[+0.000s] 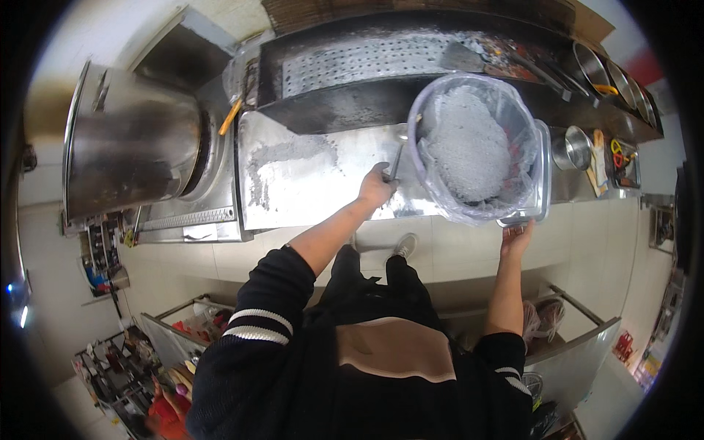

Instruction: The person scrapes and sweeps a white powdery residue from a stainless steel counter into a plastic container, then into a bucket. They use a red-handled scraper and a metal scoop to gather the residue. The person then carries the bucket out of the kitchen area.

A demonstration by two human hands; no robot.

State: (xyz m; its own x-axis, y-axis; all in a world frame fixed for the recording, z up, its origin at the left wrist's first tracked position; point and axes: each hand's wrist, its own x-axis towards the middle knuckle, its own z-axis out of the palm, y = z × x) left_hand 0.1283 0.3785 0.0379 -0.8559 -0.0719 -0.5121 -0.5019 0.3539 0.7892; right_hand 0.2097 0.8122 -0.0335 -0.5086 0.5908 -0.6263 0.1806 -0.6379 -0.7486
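Observation:
My left hand [379,186] is over the metal counter [308,192], its fingers curled around a thin, flat metal tool [396,159] seen nearly edge-on. Right of it, a round purple-grey bin [416,124] lined with a clear plastic bag holds a heap of grey ash [470,146]. Beneath the bin, at its right, shows a shallow, see-through tray [543,170]. My right hand [516,240] holds the tray's near edge, palm up, with the fingertips partly hidden. Behind the bin runs a long charcoal grill trough [341,104] with a perforated, ash-covered plate [352,63].
Grey ash is smeared on the counter's left part. A large steel pot [132,143] stands at the left, near a yellow-handled tool [230,117]. Metal bowls [575,148], a cloth [598,162] and scissors [617,153] are at the right. Racks stand behind me.

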